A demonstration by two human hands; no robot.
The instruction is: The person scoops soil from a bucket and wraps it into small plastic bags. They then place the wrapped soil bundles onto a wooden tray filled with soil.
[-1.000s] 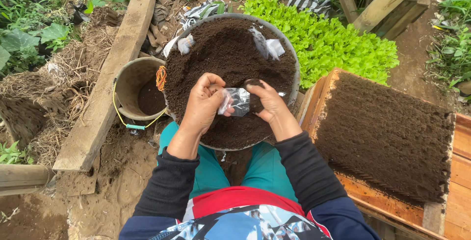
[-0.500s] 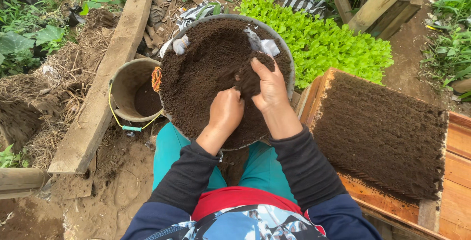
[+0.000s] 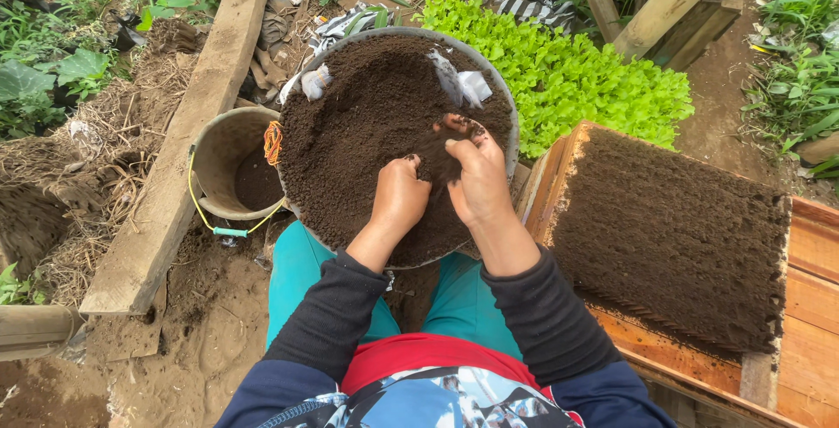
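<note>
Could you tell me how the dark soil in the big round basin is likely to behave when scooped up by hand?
The soil looks fine and crumbly, so it would probably spill between fingers. It clings to the right hand, suggesting slight dampness. Heaped in the basin, it likely packs loosely.

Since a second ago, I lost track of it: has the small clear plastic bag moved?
Cannot tell: the bag is hidden now. Both hands, left hand and right hand, press into soil inside the round basin.

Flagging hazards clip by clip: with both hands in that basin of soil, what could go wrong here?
1. The basin seems to rest on the person's knees, heaped to the rim; it might tip or spill soil.
2. The right hand lifts loose soil above the left hand; some may fall outside.
3. Plastic scraps lie in the soil and could get mixed in.
</note>
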